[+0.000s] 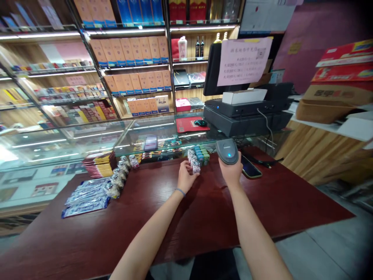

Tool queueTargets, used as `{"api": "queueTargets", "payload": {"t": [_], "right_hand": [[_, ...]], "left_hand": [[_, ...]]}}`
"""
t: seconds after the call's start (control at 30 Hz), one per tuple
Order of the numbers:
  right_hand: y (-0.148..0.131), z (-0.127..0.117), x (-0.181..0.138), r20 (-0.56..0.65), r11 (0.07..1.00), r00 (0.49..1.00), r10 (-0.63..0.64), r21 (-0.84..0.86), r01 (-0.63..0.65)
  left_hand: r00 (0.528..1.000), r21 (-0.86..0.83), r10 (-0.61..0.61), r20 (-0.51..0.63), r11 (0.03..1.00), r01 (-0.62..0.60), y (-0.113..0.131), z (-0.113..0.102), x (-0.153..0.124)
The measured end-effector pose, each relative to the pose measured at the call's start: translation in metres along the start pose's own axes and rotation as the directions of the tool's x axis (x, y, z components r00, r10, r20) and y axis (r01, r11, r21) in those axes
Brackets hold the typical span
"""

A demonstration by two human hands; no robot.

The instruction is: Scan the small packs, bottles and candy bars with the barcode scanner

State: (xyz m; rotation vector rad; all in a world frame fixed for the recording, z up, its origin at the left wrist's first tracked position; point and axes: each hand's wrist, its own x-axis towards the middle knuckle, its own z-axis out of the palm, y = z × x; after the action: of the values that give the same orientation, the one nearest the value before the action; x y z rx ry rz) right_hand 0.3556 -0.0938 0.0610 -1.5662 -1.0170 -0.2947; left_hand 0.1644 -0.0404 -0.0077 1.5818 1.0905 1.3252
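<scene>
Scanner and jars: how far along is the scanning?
Possibly done: a row of jars sits aside at the left by the blue packets, though nothing shows they were scanned. In hand: the left hand holds one small jar while the right hand holds the scanner just above it. Left: the teal-capped tubs clustered behind that jar.

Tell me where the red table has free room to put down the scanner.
Bare wood: right of the phone to the table edge, and the wide near part around both forearms. A smaller gap lies between the jar row and the left hand gripping a small jar. Crowded: clustered jars beside the scanner in the right hand; blue packets at left.
</scene>
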Motion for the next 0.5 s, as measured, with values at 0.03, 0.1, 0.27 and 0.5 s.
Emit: {"api": "queueTargets", "payload": {"t": [0.03,0.1,0.27,0.5], "right_hand": [[-0.002,0.0,0.0,-0.004,1.0,1.0,-0.007,-0.007,0.007],[-0.006,-0.001,-0.001,-0.014,0.999,1.0,-0.008,-0.035,0.008],[-0.023,0.004,-0.01,0.03,0.993,0.993,-0.113,-0.044,0.114],[-0.062,0.008,-0.04,0.136,0.968,0.96,-0.247,0.086,0.237]], "left_hand": [[1.0,0.017,0.013,-0.014,1.0,-0.013,0.002,-0.01,0.001],[0.998,0.037,0.041,-0.053,0.999,-0.039,0.004,-0.036,0.006],[0.943,0.118,0.121,-0.309,0.989,-0.088,-0.005,-0.127,0.02],[0.838,0.304,0.186,-0.514,0.952,-0.025,-0.032,-0.218,0.033]]}}
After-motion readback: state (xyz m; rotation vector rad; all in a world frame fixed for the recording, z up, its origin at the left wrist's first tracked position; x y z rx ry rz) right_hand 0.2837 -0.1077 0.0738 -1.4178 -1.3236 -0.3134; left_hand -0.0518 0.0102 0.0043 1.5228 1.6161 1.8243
